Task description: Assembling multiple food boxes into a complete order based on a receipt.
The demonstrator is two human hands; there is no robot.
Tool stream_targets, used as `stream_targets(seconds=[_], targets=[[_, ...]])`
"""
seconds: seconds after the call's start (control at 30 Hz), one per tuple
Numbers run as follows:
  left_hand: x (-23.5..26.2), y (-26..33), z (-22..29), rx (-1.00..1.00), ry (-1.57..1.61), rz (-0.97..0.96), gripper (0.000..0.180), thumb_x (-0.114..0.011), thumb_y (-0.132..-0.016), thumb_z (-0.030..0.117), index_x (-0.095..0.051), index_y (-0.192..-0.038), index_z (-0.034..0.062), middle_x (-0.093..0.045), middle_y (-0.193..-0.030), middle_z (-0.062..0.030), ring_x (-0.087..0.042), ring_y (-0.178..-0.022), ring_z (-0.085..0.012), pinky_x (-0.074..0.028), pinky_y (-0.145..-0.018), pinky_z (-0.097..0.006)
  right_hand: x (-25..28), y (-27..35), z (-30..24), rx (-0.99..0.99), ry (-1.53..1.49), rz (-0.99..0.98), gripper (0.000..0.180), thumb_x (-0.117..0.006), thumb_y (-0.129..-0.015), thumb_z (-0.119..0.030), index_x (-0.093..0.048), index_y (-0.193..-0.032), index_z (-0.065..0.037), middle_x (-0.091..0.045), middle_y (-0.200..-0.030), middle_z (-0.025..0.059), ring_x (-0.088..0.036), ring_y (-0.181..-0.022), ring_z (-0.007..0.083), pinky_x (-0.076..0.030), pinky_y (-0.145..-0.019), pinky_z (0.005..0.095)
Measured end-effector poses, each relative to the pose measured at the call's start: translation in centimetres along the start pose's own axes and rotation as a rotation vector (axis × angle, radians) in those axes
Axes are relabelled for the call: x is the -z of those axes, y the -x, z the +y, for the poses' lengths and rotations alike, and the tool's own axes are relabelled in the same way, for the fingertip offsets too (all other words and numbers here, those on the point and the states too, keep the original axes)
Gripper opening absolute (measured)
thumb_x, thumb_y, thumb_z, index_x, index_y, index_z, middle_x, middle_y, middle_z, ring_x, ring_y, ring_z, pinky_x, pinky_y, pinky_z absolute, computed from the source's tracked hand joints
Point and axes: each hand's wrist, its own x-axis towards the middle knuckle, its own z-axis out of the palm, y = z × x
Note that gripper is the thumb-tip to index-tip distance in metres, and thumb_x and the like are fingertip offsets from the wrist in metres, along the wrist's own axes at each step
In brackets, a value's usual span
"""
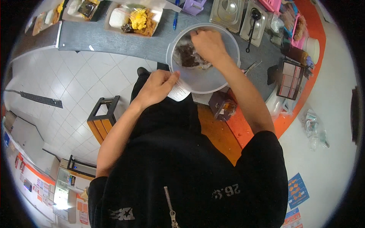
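Grey counter (114, 40) runs across the far side of the scene, ahead of the person, and everything that matters sits on its near edge. Largest of it is the round translucent plastic bowl (207, 78), which overhangs the counter edge slightly toward the person's body. Both hands meet at this bowl, from opposite sides. The right hand (208, 45) reaches in over the far rim, fingers curled down and closed around a dark food item in a clear wrapper (188, 56) that lies in the left half of the bowl, toward the far wall; whether the grip is on the wrapper alone or on the food through it, I cannot tell. The left hand (157, 86) is at the near-left rim, fingers folded and thumb pressed to the edge, steadying the bowl; a white label (178, 92) on the bowl's outer wall shows just under that thumb. So the wrapped piece lies ahead of and between the two hands, the right already on it and the left just short of it, outside the wall. Its long axis seems to run roughly left to right, though the wrapper blurs the outline. Beyond, trays of yellow and white food (135, 19) and steel lidded pans (228, 11) stand well apart from both hands.
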Motion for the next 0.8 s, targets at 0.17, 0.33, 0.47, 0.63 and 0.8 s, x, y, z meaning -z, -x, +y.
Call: stream_targets(seconds=[0.17, 0.33, 0.47, 0.63, 0.8], targets=[[0.5, -0.3, 0.3, 0.035, 0.013, -0.012, 0.058, -0.050, -0.101, 0.040, -0.056, -0.066, -0.0057, -0.042, -0.054, -0.0038, -0.040, -0.056, -0.0111, -0.036, -0.053, -0.037, 3.7, 3.0, -3.2, 0.006, 0.058, 0.110, 0.023, -0.064, -0.081, -0.015, -0.066, -0.101, -0.003, -0.068, -0.097, 0.0158, -0.068, -0.096, 0.0301, -0.058, -0.068, 0.0414], [0.4, -0.4, 0.1, 0.014, 0.028, -0.024, 0.055, -0.053, -0.099, 0.040, -0.063, -0.072, -0.0078, -0.052, -0.054, -0.0119, -0.049, -0.055, -0.0144, -0.041, -0.054, -0.038, -1.8, 2.9, -4.7, 0.362, 0.105, 0.092, 0.013, -0.064, -0.080, -0.019, -0.073, -0.087, -0.011, -0.064, -0.100, 0.0097, -0.059, -0.106, 0.0265, -0.054, -0.080, 0.0461], [0.2, -0.3, 0.9, 0.038, 0.053, 0.001, 0.056, -0.053, -0.099, 0.041, -0.063, -0.072, -0.0076, -0.052, -0.055, -0.0116, -0.050, -0.055, -0.0153, -0.041, -0.056, -0.038, -3.4, 1.8, -3.1, 0.609, 0.153, 0.047, 0.013, -0.062, -0.082, -0.022, -0.074, -0.080, -0.016, -0.060, -0.108, 0.0056, -0.055, -0.111, 0.0267, -0.050, -0.082, 0.0491], [0.1, 0.0, 0.8, 0.031, 0.026, 0.035, 0.060, -0.053, -0.099, 0.046, -0.066, -0.074, -0.0073, -0.055, -0.058, -0.0057, -0.049, -0.059, -0.0120, -0.042, -0.058, -0.032, -0.5, 2.7, -1.2, 0.569, 0.154, 0.055, 0.013, -0.066, -0.083, -0.025, -0.075, -0.079, -0.016, -0.056, -0.116, 0.0034, -0.054, -0.112, 0.0235, -0.050, -0.083, 0.0439], [1.6, 2.0, 3.1, 0.026, -0.081, 0.122, 0.065, -0.056, -0.096, 0.052, -0.069, -0.076, -0.0082, -0.060, -0.060, -0.0103, -0.055, -0.060, -0.0147, -0.045, -0.060, -0.033, 4.1, 6.8, 1.7, 0.102, -0.710, 0.256, 0.018, -0.068, -0.089, -0.028, -0.077, -0.091, -0.013, -0.066, -0.100, 0.0048, -0.062, -0.096, 0.0224, -0.052, -0.076, 0.0370]])
